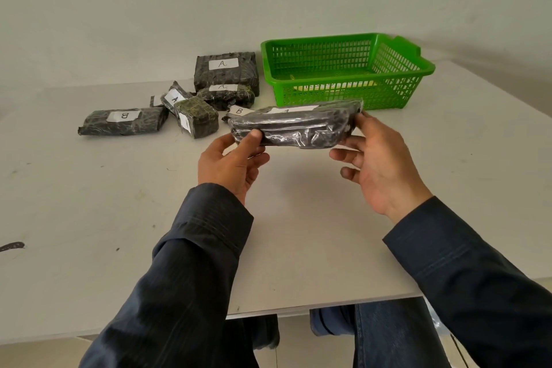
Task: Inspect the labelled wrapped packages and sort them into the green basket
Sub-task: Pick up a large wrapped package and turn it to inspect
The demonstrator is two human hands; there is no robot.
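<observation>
Above the middle of the white tabletop point(298, 233), in the head view, a person in dark sleeves is holding 1 long dark wrapped package point(295, 125) between both hands, lifted clear of the surface. The left hand point(233, 164) is gripping its left end, thumb pressing on the near face and fingers reaching behind. The right hand point(379, 167) is clasping the right end, thumb lying against the end and fingers curling beneath. A white label is lying on the package's upper face, seen at a shallow angle; its letter is looking like an A.

Just behind the package, the green basket point(358, 76) is sitting on the tabletop near the wall, with something pale and yellow showing through its lattice that cannot be made out.

To the left of the basket, 6 more packages are lying in a loose cluster: a large A package point(226, 72), a smaller A package point(226, 95) touching its front, a tilted A package point(174, 98), a greenish block point(197, 120), a long B package point(123, 122) at the far left, and a small B package point(239, 111) partly hidden behind the held one.
</observation>
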